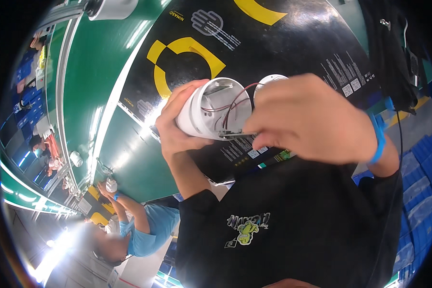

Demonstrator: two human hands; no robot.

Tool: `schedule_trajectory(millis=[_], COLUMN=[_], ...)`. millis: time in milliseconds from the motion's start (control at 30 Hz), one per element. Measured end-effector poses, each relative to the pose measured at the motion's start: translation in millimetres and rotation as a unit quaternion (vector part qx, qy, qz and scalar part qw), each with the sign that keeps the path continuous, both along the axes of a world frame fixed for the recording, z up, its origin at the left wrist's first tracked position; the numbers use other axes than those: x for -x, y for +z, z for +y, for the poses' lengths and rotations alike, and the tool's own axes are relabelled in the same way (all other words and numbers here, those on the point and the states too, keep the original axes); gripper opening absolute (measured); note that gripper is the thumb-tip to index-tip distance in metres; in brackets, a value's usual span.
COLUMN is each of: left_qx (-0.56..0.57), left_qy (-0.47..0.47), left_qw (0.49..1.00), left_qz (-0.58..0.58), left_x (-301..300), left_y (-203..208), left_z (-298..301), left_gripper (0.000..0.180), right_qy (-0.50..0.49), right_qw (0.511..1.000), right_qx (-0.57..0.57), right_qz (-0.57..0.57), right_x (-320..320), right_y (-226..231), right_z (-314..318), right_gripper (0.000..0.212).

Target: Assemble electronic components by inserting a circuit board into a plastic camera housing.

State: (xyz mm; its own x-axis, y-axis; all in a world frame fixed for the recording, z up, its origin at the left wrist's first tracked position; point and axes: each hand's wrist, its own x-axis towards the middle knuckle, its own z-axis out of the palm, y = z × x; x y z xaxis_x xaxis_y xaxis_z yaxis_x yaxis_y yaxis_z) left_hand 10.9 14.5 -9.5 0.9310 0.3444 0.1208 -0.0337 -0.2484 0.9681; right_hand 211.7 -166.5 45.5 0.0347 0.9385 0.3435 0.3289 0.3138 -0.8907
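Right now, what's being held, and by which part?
The left hand grips the white cylinder around its outer wall. The right hand is at its open rim; its hold is unclear.

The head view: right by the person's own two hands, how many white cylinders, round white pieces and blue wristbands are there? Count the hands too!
Hands: 2, the left hand and right hand
White cylinder: 1
Round white piece, partly hidden: 1
Blue wristband: 1
Total: 5
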Motion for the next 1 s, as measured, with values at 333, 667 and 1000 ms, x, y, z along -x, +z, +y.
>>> schedule_trajectory(millis=[333,667,1000], left_qx=[-0.009,-0.021,0.038], left_qy=[-0.044,-0.072,-0.072], left_qw=[0.999,0.997,0.997], left_qz=[-0.003,-0.031,-0.01], left_x=[-8,-4,-4], left_y=[3,-6,-2], left_z=[-2,5,-4], left_gripper=[0.081,0.08,0.082], right_qy=[0.132,0.196,0.127], right_qw=[0.981,0.882,0.925], right_qx=[0.145,0.36,0.34], right_qz=[-0.009,0.231,0.117], right_x=[-35,-26,-12], right_y=[-21,-15,-9], right_z=[24,33,30], right_gripper=[0.083,0.1,0.08])
